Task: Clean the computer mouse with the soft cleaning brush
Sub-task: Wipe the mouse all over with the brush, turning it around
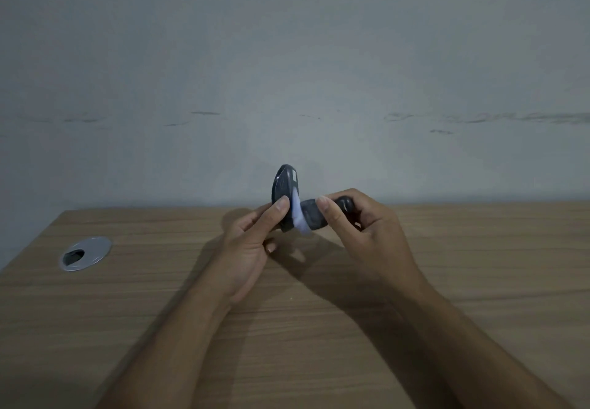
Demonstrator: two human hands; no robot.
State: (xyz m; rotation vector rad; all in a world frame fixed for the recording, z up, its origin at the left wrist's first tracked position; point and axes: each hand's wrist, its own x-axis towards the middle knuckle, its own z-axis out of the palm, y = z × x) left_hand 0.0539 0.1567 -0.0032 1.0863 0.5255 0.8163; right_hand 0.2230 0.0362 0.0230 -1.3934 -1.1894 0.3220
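My left hand (255,239) holds a dark computer mouse (283,185) upright on its edge, above the wooden desk (159,296). Its thumb presses on the mouse's lower part. My right hand (360,226) grips a dark brush (314,213) by its handle. The brush's white bristles (298,213) press against the right side of the mouse. Fingers hide the lower end of the mouse and much of the handle.
A round silver cable grommet (85,253) is set into the desk at the left. A grey wall (287,73) stands right behind the desk's far edge. The desk's left edge slants toward the lower left.
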